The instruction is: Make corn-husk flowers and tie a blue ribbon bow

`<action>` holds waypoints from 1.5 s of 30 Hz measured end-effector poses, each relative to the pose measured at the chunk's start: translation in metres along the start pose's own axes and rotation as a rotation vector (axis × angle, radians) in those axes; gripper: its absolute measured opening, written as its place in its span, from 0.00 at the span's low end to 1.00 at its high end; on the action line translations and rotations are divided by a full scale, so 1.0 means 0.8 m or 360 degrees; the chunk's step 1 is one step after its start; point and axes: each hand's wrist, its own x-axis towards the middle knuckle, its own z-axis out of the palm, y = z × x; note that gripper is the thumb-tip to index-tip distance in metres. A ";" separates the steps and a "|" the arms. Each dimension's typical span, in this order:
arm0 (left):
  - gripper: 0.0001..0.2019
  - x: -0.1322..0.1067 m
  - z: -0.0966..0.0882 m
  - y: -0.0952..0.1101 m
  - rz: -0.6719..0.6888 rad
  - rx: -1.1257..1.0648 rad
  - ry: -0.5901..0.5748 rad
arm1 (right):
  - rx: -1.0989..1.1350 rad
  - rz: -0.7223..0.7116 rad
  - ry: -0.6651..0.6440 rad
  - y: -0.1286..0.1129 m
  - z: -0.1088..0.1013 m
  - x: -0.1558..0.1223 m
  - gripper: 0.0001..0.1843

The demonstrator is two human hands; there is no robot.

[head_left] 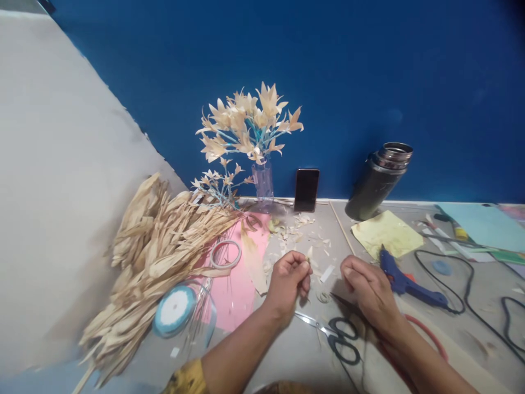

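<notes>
Grey worktop (283, 358) meets blue wall (369, 71); white wall (53, 137) at 10 o'clock. Around hands: dried husks (164, 257) at 9, vase (263, 183) of pale flowers (246, 117) at 11, flask (375, 186) at 1, glue gun (406, 282) at 3, scissors (324, 326) at 6. Left hand (289, 279) comes from 7, fingers pinched closed on small pale husk piece (309, 254). Right hand (371, 287) comes from 5, fingers curled inward; cannot tell whether they grip anything.

A dark phone (307, 189) upright near the blue wall (369, 71), a black open-topped flask (374, 189) to its right.
</notes>
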 end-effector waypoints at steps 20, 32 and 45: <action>0.18 -0.009 -0.029 0.070 0.0026 -0.0357 0.0187 | -0.0063 -0.0209 -0.0078 -0.023 -0.006 -0.002 0.12; 0.18 -0.007 -0.035 0.055 -0.0051 -0.0359 0.0196 | -0.0440 0.0130 -0.0944 -0.026 -0.039 -0.016 0.06; 0.17 -0.003 -0.033 0.044 -0.0114 -0.0325 0.0189 | -0.1229 0.0370 -0.0760 0.019 -0.025 0.041 0.12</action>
